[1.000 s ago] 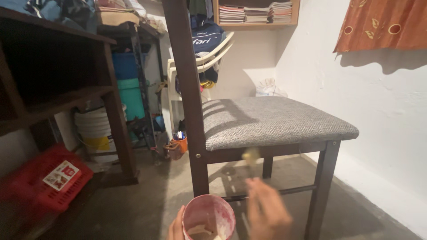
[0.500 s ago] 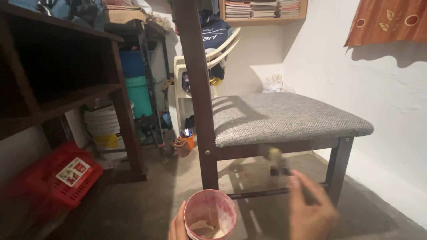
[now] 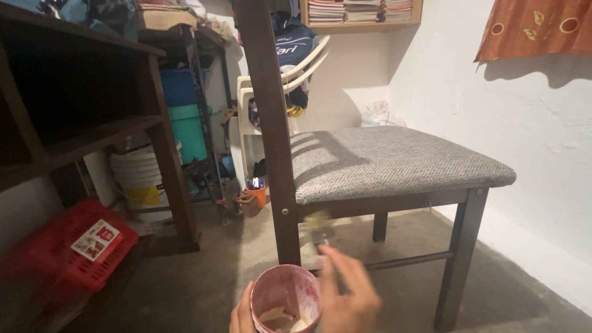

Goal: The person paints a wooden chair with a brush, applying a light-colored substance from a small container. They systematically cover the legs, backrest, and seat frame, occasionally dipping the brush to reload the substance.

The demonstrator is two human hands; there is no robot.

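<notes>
Both hands are closed: left hand (image 3: 242, 316) steadies the pink cup (image 3: 285, 299) below the chair (image 3: 394, 161), right hand (image 3: 346, 296) should sweep its blurred brush (image 3: 318, 227) evenly along the seat rail.

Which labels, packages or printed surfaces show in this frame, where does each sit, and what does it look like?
Rectangular paper label: on top of the red plastic crate on the floor at lower left; white, red and yellow.
Yellow label patch: on the white plastic bucket under the dark wooden shelf.
Dark blue cloth with white lettering: draped over the cream plastic chairs.
</notes>
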